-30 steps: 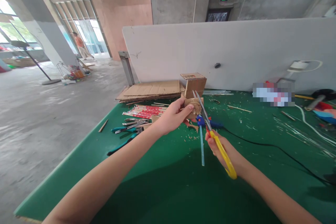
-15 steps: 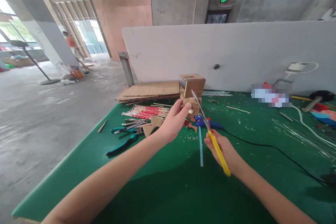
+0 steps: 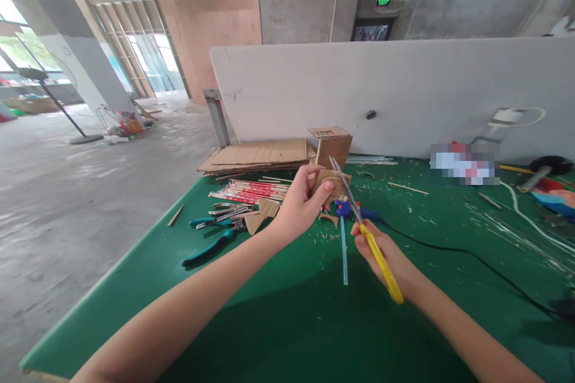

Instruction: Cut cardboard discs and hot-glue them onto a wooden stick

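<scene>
My left hand pinches a small piece of cardboard, thumb in front and fingers behind it. A curved outline shows on its face, and part of it lies hidden by the thumb. In my right hand is a pair of scissors with yellow handles. Their blades point up and away, slightly parted at the tips, along the right side of the cardboard. Just behind the blades a blue glue gun rests on the table, a pale glue stick jutting toward me.
Left on the green table are teal-handled pliers, wrapped sticks and cardboard offcuts. Cardboard sheets and an upright cardboard box form stand behind. A black cord runs right, past clear rods.
My left hand has turned the cardboard, so its flat face with the curved outline shows and the thumb lies across it. The scissors have shifted slightly right. A distant person has gone from view.
</scene>
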The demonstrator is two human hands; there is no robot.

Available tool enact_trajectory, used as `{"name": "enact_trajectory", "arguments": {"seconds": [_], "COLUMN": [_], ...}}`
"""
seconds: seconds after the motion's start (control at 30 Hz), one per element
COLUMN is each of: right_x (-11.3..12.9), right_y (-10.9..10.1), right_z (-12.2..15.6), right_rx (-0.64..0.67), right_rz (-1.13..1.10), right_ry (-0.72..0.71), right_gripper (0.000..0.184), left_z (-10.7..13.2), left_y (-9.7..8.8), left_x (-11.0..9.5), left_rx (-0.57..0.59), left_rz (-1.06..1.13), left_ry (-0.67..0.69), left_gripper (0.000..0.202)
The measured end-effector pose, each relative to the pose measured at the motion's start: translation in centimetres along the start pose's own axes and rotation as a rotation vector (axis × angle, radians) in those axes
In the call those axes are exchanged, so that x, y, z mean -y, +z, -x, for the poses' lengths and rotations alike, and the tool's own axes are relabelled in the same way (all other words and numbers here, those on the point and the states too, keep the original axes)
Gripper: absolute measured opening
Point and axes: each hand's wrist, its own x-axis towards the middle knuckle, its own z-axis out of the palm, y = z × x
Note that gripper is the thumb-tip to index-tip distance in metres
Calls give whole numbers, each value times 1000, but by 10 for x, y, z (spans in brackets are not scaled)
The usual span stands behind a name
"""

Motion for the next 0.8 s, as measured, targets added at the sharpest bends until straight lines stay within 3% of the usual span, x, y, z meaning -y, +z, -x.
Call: {"name": "enact_trajectory", "arguments": {"seconds": [0.17,0.5,0.7,0.8], "right_x": [2,8,5,3], "right_y": [1,4,5,5], "right_z": [0,0,1,5], "right_rx": [31,-52,-6,55], "right_rz": [16,78,-100,-225], "right_ry": [22,34,13,-2], "right_gripper": [32,37,38,36], "left_z": [0,0,-2,-3], "left_y": [0,7,5,0], "left_x": [3,-1,2,3], "left_rx": [-33,-131,-107,-90], "left_rz": [45,180,282,223], "left_ry": [-24,-98,-144,-142], "left_gripper": [28,25,28,30]}}
